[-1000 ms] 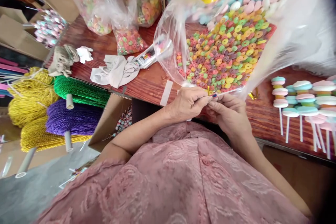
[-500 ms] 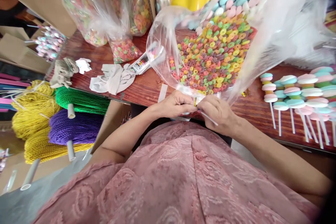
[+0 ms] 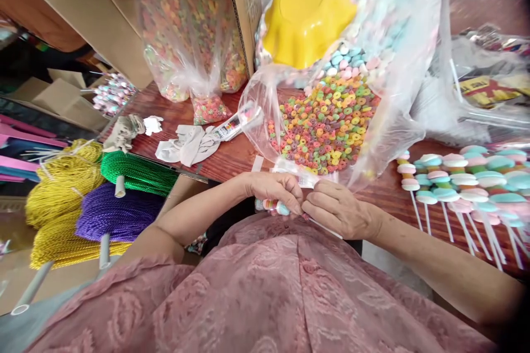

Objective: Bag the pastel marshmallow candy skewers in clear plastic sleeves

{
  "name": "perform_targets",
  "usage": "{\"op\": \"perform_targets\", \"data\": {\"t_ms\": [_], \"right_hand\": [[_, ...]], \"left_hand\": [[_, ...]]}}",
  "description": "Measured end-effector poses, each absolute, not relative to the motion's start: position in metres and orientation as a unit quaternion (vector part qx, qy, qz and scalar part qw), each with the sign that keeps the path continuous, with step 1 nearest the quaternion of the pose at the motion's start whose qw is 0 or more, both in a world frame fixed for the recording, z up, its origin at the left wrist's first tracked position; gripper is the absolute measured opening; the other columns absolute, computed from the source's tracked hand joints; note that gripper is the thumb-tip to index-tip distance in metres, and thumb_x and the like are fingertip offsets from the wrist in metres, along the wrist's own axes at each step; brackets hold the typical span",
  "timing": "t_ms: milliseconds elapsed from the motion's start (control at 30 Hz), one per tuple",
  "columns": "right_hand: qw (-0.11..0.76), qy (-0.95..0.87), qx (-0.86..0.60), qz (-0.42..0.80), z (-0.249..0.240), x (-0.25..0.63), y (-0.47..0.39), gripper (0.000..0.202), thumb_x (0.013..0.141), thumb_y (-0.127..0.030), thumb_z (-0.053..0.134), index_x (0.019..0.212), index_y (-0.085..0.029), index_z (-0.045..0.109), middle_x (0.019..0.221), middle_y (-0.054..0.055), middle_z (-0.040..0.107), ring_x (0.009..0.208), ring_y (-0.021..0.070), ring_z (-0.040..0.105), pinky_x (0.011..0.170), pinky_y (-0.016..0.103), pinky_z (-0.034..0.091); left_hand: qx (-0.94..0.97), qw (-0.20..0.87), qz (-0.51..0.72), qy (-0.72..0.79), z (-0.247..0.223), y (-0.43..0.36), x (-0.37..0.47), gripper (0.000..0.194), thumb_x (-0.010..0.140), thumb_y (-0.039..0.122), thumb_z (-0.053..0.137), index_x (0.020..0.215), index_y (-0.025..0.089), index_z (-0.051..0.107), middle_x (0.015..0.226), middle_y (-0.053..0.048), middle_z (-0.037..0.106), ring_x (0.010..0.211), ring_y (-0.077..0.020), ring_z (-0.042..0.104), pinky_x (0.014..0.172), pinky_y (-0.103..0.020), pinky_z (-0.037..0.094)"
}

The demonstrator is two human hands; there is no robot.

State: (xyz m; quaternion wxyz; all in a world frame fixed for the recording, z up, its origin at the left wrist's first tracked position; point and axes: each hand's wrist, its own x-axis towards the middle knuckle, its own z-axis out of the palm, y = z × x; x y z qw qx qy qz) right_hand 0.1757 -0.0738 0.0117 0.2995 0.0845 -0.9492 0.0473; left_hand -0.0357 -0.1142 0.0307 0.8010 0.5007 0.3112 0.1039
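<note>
Low in front of my pink garment, at the table's front edge, both hands are closed around one candy skewer (image 3: 271, 206). Its pastel and orange pieces show under my left hand (image 3: 279, 190), whose thumb and fingers pinch near the candy's lower end. My right hand (image 3: 342, 209) is closed beside it, fingertips meeting the left ones, with the white stick (image 3: 326, 228) coming out below. What the fingertips pinch between them is hidden. Just beyond the hands lies an open clear bag (image 3: 265, 135) of gummy rings (image 3: 327, 127).
Finished candy skewers (image 3: 467, 182) lie in a row at right. A yellow bowl (image 3: 310, 11) sits upside down on marshmallows. Gloves (image 3: 188, 145), a carton (image 3: 244, 5) with bagged gummies and a clear bin (image 3: 488, 66) surround the work. Bundled cords (image 3: 120, 212) hang at left.
The gold twist tie seen between my fingers is now out of sight. Candy pieces now show under my left hand. The view has tilted up, showing more of the bowl and the bin.
</note>
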Motion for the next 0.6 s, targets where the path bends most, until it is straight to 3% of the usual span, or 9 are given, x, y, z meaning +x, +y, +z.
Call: {"op": "perform_targets", "data": {"t_ms": [267, 400, 500, 600], "right_hand": [[0.289, -0.957, 0.016, 0.011, 0.025, 0.175, -0.078, 0.024, 0.098, -0.015, 0.038, 0.088, -0.021, 0.059, 0.087, 0.007, 0.066, 0.079, 0.0194, 0.056, 0.068, 0.035, 0.043], [0.266, -0.963, -0.021, 0.048, 0.021, 0.173, -0.083, 0.022, 0.096, -0.017, 0.043, 0.079, -0.023, 0.054, 0.068, 0.002, 0.057, 0.063, 0.0173, 0.047, 0.060, 0.035, 0.034], [0.256, -0.963, -0.042, 0.075, 0.013, 0.170, -0.074, 0.020, 0.093, -0.016, 0.043, 0.076, -0.023, 0.051, 0.065, 0.002, 0.053, 0.060, 0.0171, 0.043, 0.058, 0.034, 0.030], [0.280, -0.950, -0.106, 0.087, 0.016, 0.167, -0.054, 0.017, 0.090, -0.017, 0.044, 0.076, -0.024, 0.047, 0.062, 0.001, 0.047, 0.056, 0.0162, 0.038, 0.053, 0.033, 0.024]], "left_hand": [[0.567, 0.753, 0.104, 0.318, 0.031, -0.096, -0.057, 0.024, 0.065, 0.042, 0.084, 0.077, 0.022, 0.079, 0.065, -0.002, 0.072, 0.054, -0.0148, 0.062, 0.049, -0.025, 0.050], [0.702, 0.581, 0.147, 0.385, 0.058, -0.092, -0.078, 0.018, 0.069, 0.037, 0.079, 0.072, 0.019, 0.077, 0.066, -0.002, 0.069, 0.060, -0.0140, 0.062, 0.057, -0.024, 0.048], [0.791, 0.370, 0.221, 0.435, 0.091, -0.114, -0.062, 0.014, 0.076, 0.031, 0.072, 0.070, 0.018, 0.071, 0.069, -0.002, 0.064, 0.072, -0.0156, 0.059, 0.071, -0.028, 0.047], [0.828, 0.209, 0.264, 0.449, 0.096, -0.140, -0.031, 0.025, 0.085, 0.018, 0.056, 0.060, 0.017, 0.059, 0.070, -0.004, 0.058, 0.080, -0.0185, 0.056, 0.081, -0.036, 0.044]]}}
